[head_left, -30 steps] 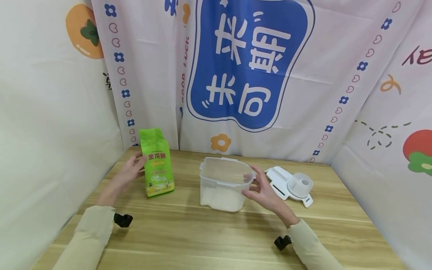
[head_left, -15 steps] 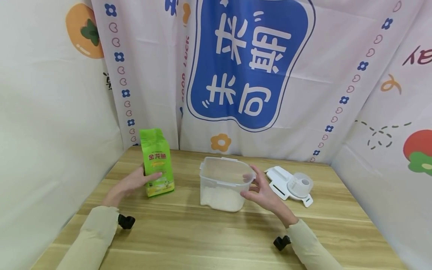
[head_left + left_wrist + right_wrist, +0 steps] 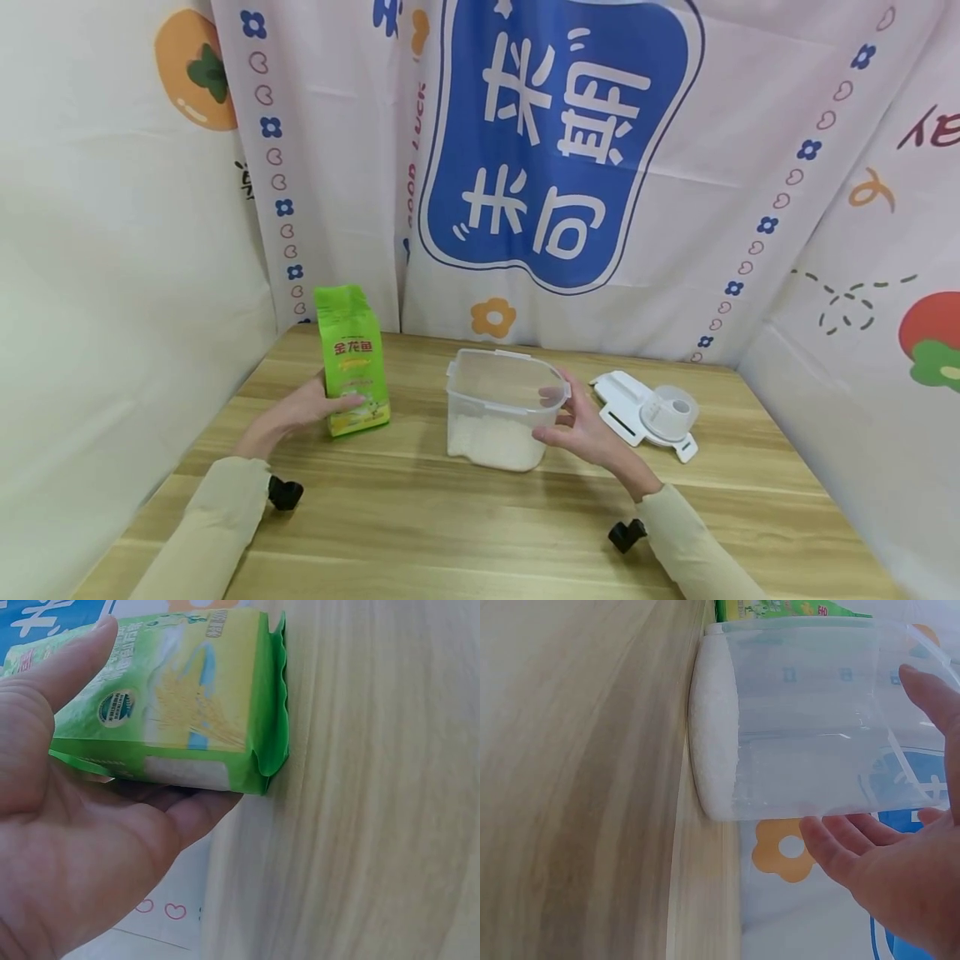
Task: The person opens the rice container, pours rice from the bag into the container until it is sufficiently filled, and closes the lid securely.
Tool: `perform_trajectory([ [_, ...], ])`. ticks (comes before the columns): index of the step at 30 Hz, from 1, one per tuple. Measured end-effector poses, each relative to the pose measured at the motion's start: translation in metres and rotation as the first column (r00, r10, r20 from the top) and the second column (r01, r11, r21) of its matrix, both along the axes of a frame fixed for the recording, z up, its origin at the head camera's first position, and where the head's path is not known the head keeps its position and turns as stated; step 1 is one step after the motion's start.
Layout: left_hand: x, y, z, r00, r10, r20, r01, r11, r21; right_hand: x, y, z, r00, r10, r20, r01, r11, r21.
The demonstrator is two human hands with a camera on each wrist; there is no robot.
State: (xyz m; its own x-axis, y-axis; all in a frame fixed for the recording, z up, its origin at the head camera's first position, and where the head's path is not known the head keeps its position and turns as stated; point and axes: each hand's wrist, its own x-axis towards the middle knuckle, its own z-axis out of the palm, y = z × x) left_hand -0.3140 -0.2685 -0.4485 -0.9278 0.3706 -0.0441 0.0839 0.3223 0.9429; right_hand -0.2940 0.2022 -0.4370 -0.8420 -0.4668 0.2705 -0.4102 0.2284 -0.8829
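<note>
Around the bag (image 3: 352,358), my left hand (image 3: 307,404) clamps, thumb in front; round the tub's (image 3: 468,398) right side, my right hand (image 3: 581,427) grips. Rice (image 3: 498,443) already lines the tub. Undone, I'd judge: the bag stands unlifted on the table (image 3: 450,533), the lid (image 3: 622,392) lies off, rightward.

One bag (image 3: 354,362), one tub (image 3: 491,408), one lid (image 3: 624,402)

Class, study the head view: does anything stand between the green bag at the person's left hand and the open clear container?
Nothing visible does: only wooden tabletop separates the green bag from the clear container. The right hand is at the container's opposite side, and the white lid lies beyond that, neither in the way.
</note>
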Motion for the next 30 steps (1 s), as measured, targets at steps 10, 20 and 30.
perform_trajectory([
  [10, -0.0003, -0.0016, -0.0027, 0.998, 0.049, 0.031, -0.047, 0.997, -0.063, -0.0018, -0.0012, -0.0005, 1.0, -0.016, 0.0, 0.016, 0.997, 0.08],
  [20, 0.0, -0.0024, -0.0057, 0.997, 0.067, 0.026, -0.065, 0.994, -0.089, -0.0027, -0.0044, -0.003, 1.0, -0.003, 0.014, 0.001, 0.996, 0.088],
  [30, 0.0004, -0.0005, -0.0058, 0.996, 0.094, -0.01, -0.094, 0.981, -0.167, -0.0047, -0.0031, -0.0038, 1.0, 0.004, 0.025, -0.006, 0.997, 0.078],
])
